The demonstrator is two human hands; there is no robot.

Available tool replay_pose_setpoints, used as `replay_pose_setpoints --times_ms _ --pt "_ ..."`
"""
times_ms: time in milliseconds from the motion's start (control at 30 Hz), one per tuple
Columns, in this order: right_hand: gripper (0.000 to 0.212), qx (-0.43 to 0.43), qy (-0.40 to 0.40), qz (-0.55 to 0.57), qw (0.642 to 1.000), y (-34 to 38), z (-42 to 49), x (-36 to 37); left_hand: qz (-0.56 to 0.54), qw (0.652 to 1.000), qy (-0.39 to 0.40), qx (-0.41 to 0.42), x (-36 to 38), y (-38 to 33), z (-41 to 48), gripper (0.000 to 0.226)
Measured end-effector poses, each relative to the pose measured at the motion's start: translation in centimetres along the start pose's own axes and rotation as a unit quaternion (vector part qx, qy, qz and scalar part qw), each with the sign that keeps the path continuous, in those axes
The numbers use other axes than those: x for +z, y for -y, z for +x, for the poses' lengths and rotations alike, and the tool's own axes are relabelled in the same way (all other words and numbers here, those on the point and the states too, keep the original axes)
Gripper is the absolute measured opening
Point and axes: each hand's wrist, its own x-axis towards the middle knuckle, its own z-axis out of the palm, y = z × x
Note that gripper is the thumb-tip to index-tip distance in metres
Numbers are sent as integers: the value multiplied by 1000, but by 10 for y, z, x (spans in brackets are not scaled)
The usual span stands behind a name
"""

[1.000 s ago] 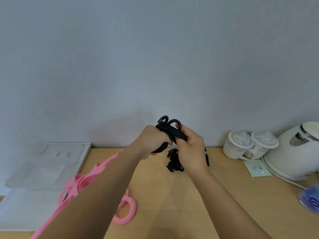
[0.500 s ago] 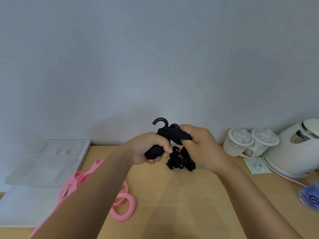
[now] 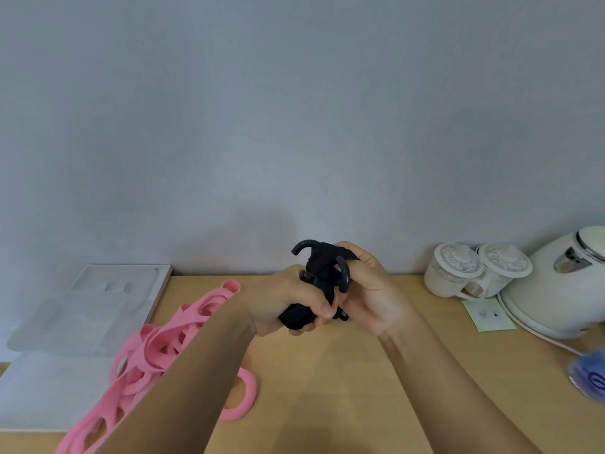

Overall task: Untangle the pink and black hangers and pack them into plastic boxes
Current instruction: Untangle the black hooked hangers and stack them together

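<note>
Black hangers (image 3: 322,267) in curled fingers (image 3: 322,310) of left hand (image 3: 284,299) and right hand (image 3: 373,293), near back edge of table (image 3: 327,388)

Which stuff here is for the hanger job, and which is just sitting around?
For the job: black hangers, gripped by left hand and right hand; pink hangers; plastic boxes.
Just lying about: two lidded cups; kettle; card; blurry blue thing.

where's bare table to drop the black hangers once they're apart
Bare table between the left forearm and right forearm, plus a strip between the right hand and the cups. Crowded on the left: pink hangers beside the plastic box. Kettle and card fill the right.
</note>
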Motion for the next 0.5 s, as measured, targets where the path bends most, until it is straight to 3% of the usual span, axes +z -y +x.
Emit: replay_pose_setpoints --times_ms 100,267,500 --pt "15 3 -14 48 999 -8 3 2 -45 999 -3 1 5 4 2 11" --pt "26 -26 -76 61 995 -19 10 5 -98 991 -73 -51 12 6 6 21" --pt "37 -69 -113 -128 983 -14 4 16 -204 970 -116 -59 20 7 5 16"
